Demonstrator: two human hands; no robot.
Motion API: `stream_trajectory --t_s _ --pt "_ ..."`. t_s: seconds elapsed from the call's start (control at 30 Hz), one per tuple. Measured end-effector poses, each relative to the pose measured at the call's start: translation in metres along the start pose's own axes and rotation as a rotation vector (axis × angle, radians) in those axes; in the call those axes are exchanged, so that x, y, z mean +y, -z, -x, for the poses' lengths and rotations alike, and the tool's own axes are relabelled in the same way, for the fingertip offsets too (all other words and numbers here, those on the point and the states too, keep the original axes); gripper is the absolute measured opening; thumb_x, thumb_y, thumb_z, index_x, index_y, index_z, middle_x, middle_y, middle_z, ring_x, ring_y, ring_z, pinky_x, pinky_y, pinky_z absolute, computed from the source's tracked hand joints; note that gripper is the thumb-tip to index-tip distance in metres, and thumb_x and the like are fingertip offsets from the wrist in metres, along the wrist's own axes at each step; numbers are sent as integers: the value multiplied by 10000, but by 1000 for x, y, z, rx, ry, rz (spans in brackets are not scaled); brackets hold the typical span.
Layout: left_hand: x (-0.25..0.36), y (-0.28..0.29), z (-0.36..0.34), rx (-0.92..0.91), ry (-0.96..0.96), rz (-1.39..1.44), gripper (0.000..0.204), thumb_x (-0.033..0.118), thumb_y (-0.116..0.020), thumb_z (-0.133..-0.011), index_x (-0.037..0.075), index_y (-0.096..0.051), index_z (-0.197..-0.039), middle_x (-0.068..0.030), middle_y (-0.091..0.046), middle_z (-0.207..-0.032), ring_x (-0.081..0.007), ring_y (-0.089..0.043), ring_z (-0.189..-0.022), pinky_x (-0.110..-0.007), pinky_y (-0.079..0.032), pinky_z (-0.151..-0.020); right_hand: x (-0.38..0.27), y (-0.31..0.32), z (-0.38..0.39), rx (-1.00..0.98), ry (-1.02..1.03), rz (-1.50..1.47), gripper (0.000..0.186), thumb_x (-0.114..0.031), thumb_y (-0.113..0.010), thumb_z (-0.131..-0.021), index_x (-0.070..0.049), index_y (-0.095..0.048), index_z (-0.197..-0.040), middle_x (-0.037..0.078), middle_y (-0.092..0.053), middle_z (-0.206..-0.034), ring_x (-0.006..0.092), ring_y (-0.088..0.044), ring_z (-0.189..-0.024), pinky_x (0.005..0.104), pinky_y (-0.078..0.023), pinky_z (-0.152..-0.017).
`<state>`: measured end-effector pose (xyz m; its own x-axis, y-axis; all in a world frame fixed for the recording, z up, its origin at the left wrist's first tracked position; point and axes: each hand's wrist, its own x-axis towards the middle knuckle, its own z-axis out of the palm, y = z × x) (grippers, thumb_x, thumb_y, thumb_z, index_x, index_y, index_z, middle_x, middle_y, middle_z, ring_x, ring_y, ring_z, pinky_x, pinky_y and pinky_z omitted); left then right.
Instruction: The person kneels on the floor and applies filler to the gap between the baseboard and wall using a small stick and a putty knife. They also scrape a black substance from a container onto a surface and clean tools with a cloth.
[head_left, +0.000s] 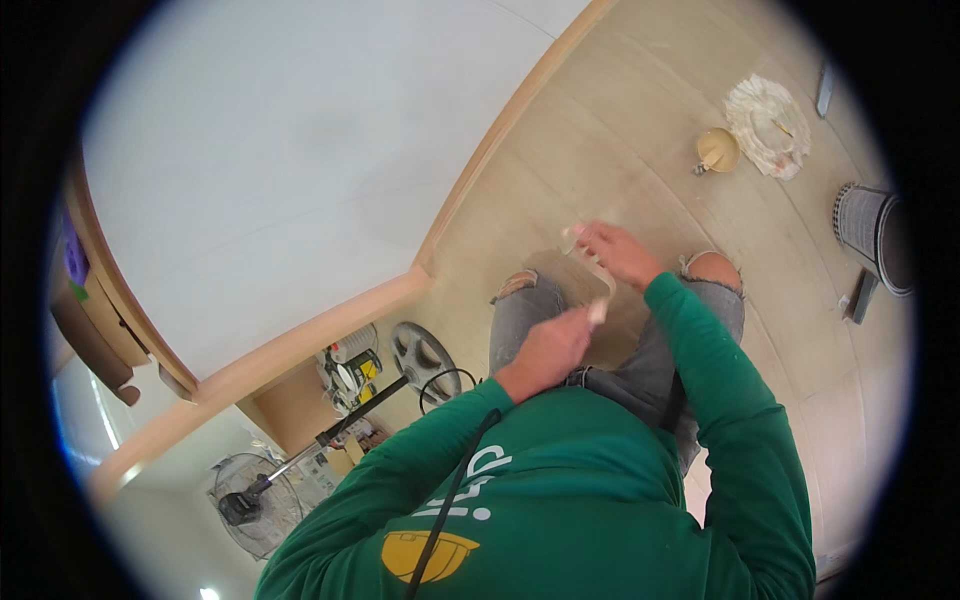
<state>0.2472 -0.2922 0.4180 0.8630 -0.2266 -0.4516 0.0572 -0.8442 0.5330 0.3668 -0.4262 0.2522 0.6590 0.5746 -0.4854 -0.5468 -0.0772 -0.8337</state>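
My left hand (555, 345) is closed in front of my belly, pinching one end of a thin, curved, pale strip (604, 278); a small pale tip shows at its fingers. A little higher and to the right, my right hand (620, 255) has its fingers closed on the other end of the strip, where a small pinkish-white piece (574, 231) sticks out. What the strip is made of I cannot make out. Both hands are slightly blurred, above the floor between my knees in torn grey jeans (522, 315).
A large white panel (300, 180) with wooden edging lies at upper left. A beige bowl (718, 148) and crumpled white material (750, 105) sit on the tiled floor (640, 120). A bucket (860, 230) is at right. A pedestal fan (250, 500) and assorted supplies are at lower left.
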Motion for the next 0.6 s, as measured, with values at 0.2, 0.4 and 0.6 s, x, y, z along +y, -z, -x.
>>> stream_trajectory --t_s 0.2,0.4,0.6 --pt "-62 49 13 429 297 428 295 162 -565 -1091 1 -608 -1333 -58 -720 -1018 -169 -707 -953 -347 -580 -837 5 -49 72 -358 -209 -41 660 -622 -536 -1052 9 -731 -1053 150 -738 -935 258 -669 -893 420 -529 -868" --pt "-122 83 42 280 468 481 435 379 -501 -1128 3 -702 -1044 -47 -676 -879 -166 -679 -863 -338 -568 -784 -35 -58 133 -422 37 390 604 -587 -570 -1048 -16 -735 -937 123 -664 -777 232 -632 -730 428 -504 -717" --pt "-81 73 68 547 340 882 523 333 -452 -1124 17 -609 -738 -112 -684 -856 -226 -697 -871 -373 -575 -746 -29 -106 102 -35 -177 -50 572 -531 -574 -1052 0 -754 -939 108 -669 -791 228 -648 -753 425 -552 -708"
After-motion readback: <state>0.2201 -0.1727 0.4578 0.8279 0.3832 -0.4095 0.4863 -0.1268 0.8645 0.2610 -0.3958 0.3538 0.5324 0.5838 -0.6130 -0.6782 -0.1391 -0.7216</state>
